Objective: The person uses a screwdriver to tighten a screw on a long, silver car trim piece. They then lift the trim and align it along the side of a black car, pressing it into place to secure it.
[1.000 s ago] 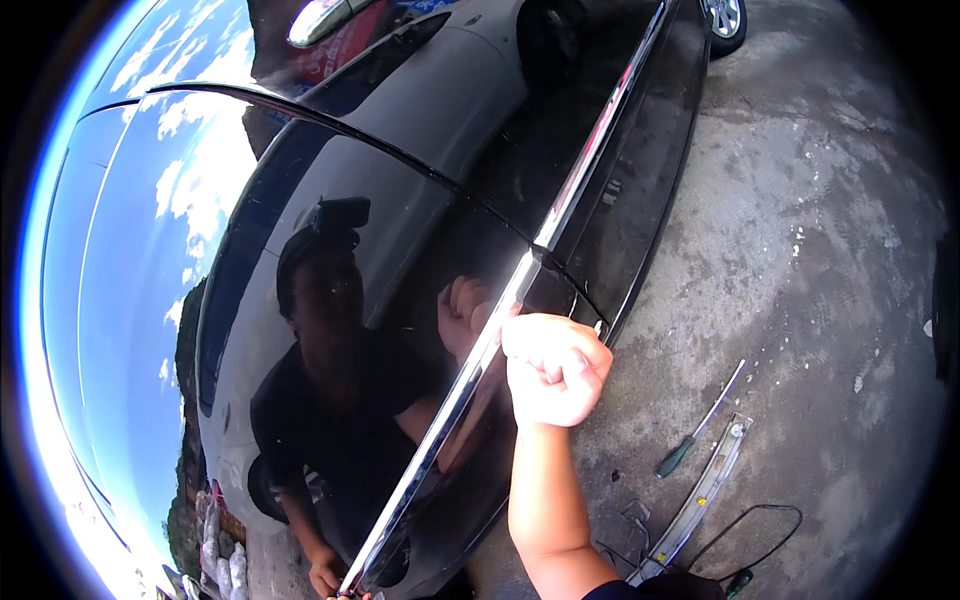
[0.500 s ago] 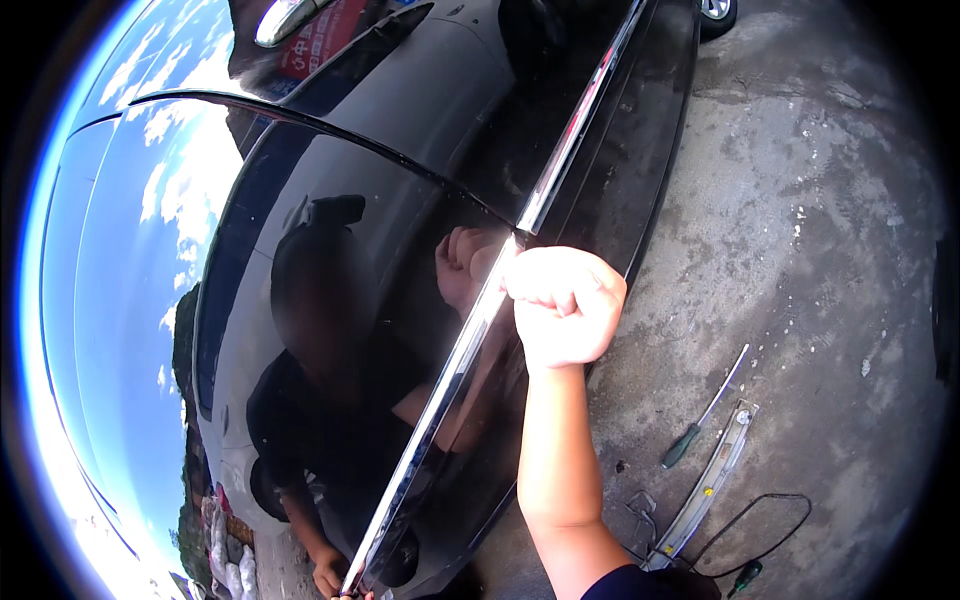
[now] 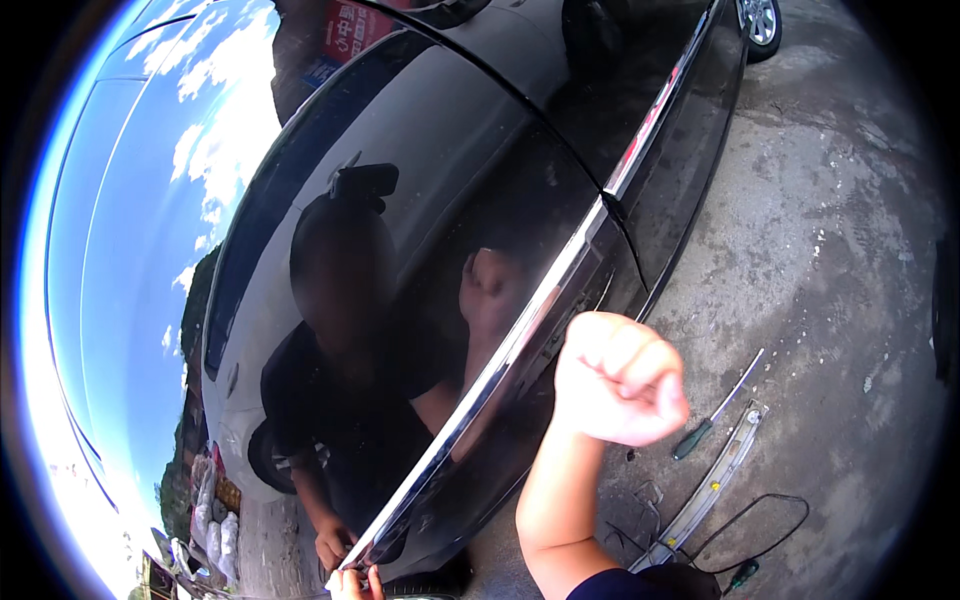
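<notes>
A long chrome trim strip [image 3: 472, 405] runs diagonally along the glossy black car door [image 3: 440, 300]. At its lower end my left hand [image 3: 356, 583] has fingers and thumb on either side of the strip, partly cut off by the picture's lower edge. My right hand [image 3: 622, 380] is clenched in a fist, raised to the right of the strip and apart from it. Nothing shows in that fist. The door's polished surface mirrors my arms and the fist.
On the concrete floor [image 3: 800, 280] to the right lie a green-handled screwdriver [image 3: 692, 441], a long metal strip [image 3: 708, 485] and a black cable [image 3: 765, 545]. A car wheel [image 3: 762, 28] stands at the far top. White bags [image 3: 212, 535] lie at the lower left.
My right fist was against the chrome strip near the door gap; now it is away from it, lower and farther right. More of my left hand shows. The view has shifted.
</notes>
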A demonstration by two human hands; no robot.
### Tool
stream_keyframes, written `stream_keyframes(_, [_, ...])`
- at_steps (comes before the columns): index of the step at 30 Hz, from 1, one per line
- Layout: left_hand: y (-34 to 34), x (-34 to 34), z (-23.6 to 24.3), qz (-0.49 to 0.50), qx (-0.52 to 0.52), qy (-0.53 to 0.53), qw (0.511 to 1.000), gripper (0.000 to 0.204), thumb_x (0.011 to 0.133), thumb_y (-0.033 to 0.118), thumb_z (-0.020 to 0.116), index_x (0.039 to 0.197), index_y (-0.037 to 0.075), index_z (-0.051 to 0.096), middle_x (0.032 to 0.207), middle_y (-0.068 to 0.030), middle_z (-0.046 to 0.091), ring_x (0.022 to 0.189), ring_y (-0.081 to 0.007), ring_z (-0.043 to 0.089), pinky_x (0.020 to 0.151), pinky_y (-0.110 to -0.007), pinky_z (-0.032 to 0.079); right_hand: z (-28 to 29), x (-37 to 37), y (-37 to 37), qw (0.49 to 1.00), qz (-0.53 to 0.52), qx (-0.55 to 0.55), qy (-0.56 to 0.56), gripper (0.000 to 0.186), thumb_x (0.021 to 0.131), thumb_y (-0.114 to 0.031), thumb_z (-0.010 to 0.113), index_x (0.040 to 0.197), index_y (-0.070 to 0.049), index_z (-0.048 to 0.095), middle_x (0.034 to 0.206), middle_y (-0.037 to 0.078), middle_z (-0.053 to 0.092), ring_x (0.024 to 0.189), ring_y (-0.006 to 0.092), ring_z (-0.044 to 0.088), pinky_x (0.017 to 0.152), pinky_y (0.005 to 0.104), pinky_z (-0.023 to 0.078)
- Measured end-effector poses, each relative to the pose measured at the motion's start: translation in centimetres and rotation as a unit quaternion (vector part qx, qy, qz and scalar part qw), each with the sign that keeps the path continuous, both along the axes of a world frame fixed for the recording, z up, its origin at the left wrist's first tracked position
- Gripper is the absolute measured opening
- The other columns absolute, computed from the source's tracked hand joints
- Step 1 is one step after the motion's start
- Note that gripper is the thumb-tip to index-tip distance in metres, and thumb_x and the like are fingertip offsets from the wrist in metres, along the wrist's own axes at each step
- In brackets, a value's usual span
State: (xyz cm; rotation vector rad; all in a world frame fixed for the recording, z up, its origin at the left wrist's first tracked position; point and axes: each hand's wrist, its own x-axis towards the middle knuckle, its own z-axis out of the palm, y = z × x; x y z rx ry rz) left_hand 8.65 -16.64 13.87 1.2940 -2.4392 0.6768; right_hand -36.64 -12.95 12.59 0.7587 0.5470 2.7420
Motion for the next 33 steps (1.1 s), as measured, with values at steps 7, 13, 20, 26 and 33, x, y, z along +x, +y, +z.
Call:
stream_keyframes(7, [-0.3, 0.9, -2.9, -0.003, -0.039, 0.098, 0.994, 0.029, 0.081, 0.012, 0.079, 0.074, 0.003, 0.052, 0.082, -0.0153, 0.05, 0.073, -0.0358, 0.052, 0.065, -0.045, 0.039, 0.6, 0.1, 0.9, 0.997, -0.073, 0.026, -0.013, 0.038, 0.089, -0.03, 0.045, 0.058, -0.014, 0.031, 0.055, -0.001, 0.028, 0.05, 0.0129, 0.024, 0.053, 0.0312, 0.022])
stream_keyframes(13, [-0.4, 1.3, -1.7, -0.073, 0.003, 0.092, 0.993, 0.02, 0.078, 0.01, 0.078, 0.084, 0.001, 0.061, 0.089, -0.0192, 0.059, 0.084, -0.0387, 0.058, 0.077, -0.047, 0.048, 1.3, 8.6, -1.0, 0.989, -0.111, 0.089, -0.036, 0.037, 0.088, -0.029, 0.051, 0.06, -0.013, 0.033, 0.056, -0.001, 0.029, 0.05, 0.0147, 0.027, 0.051, 0.0322, 0.023])
stream_keyframes(20, [0.1, 8.5, -4.1, -0.137, 0.011, 0.198, 0.971, 0.019, 0.074, 0.003, 0.078, 0.086, 0.003, 0.063, 0.085, -0.0128, 0.059, 0.079, -0.0319, 0.058, 0.07, -0.041, 0.048, 4.5, 30.8, -0.1, 0.924, 0.012, -0.025, 0.381, 0.045, 0.097, -0.024, 0.058, 0.057, -0.016, 0.04, 0.054, -0.005, 0.039, 0.043, 0.0111, 0.039, 0.042, 0.029, 0.031])
stream_keyframes(26, [3.0, 18.8, -15.4, -0.05, 0.391, 0.186, 0.9, 0.018, 0.083, 0.021, 0.065, 0.088, 0.003, 0.062, 0.088, -0.0158, 0.066, 0.086, -0.0379, 0.066, 0.074, -0.046, 0.053, 0.3, 42.9, -2.7, 0.811, 0.049, 0.062, 0.58, 0.032, 0.072, -0.017, 0.066, 0.054, -0.012, 0.04, 0.055, -0.002, 0.031, 0.044, 0.0138, 0.032, 0.044, 0.0286, 0.028])
stream_keyframes(33, [7.4, 18.0, -11.2, 0.06, 0.694, -0.016, 0.718, 0.04, 0.091, 0.032, 0.062, 0.12, 0.005, 0.063, 0.116, -0.0219, 0.069, 0.113, -0.0373, 0.065, 0.093, -0.049, 0.053, -0.7, 45.7, -0.8, 0.758, 0.047, 0.026, 0.651, 0.039, 0.083, -0.014, 0.065, 0.057, -0.011, 0.037, 0.059, -0.001, 0.029, 0.048, 0.0143, 0.033, 0.045, 0.0291, 0.025])
